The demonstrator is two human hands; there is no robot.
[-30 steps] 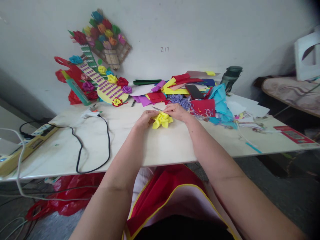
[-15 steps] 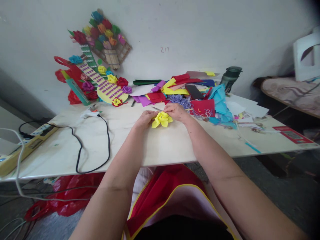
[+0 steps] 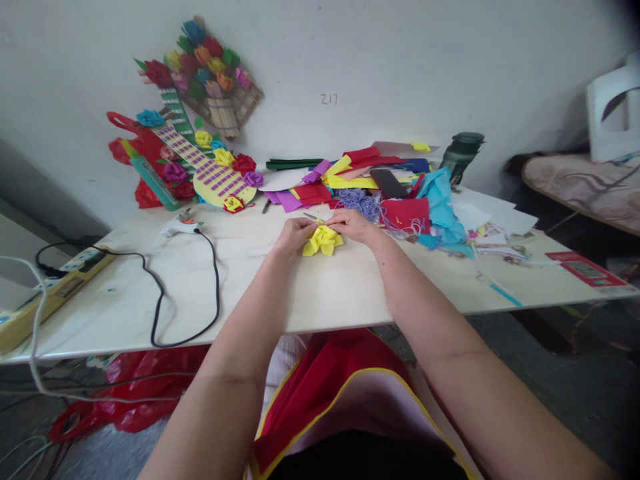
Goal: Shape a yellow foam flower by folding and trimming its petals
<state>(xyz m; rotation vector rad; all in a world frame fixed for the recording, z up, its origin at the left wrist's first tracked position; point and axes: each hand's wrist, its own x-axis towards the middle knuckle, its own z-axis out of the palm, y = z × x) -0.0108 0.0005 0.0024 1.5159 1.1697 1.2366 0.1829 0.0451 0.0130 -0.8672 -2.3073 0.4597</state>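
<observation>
A yellow paper flower (image 3: 323, 241) with pointed petals is held just over the near middle of the table. My left hand (image 3: 295, 233) pinches its left side, thumb and fingers closed. On the other side, my right hand (image 3: 354, 225) has its fingers pressed together at the flower's upper edge. A thin grey pointed metal piece (image 3: 311, 217) shows between the hands, behind the flower; the rest of it is hidden, and I cannot tell which hand, if either, grips it.
Coloured paper strips (image 3: 345, 175), purple yarn (image 3: 359, 202), a dark phone (image 3: 389, 183) and a green bottle (image 3: 461, 158) lie or stand behind my hands. Paper-flower decorations (image 3: 225, 183) lean at the back left. A black cord (image 3: 161, 293) and power strip (image 3: 65, 290) lie left.
Both hands shift slightly, the right one a little downward. The flower tilts a bit, and a piece of yellow now shows above it between the fingers.
</observation>
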